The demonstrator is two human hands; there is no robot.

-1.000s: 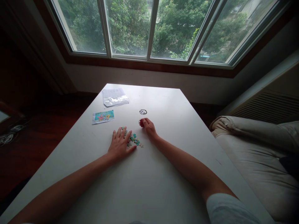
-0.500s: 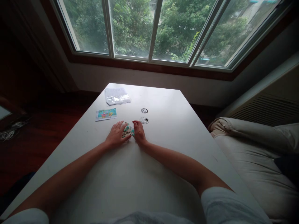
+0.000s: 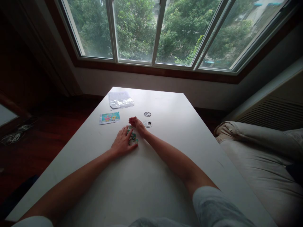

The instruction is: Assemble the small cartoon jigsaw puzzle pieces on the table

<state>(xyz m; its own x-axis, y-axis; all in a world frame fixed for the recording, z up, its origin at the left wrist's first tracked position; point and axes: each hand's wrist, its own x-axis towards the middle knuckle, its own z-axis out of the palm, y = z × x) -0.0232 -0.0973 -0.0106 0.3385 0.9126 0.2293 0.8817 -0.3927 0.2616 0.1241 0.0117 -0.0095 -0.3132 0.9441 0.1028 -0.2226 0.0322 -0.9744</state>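
A small heap of coloured jigsaw pieces (image 3: 133, 138) lies near the middle of the white table (image 3: 151, 176). My left hand (image 3: 123, 143) rests flat on the table, fingers stretched out, its fingertips against the left side of the heap. My right hand (image 3: 136, 123) curls around the far side of the heap, fingers bent and touching the pieces; I cannot make out whether it holds one. A small picture card (image 3: 109, 118) with cartoon figures lies just left of the hands.
A clear plastic bag (image 3: 120, 100) lies at the table's far left. Two small round objects (image 3: 147, 119) sit right of my right hand. A pale sofa (image 3: 260, 151) stands to the right, a big window behind, dark wood floor left.
My right hand left the round objects, crossed to the heap and now sits at its far side. Both hands have pushed the scattered pieces into a tighter pile.
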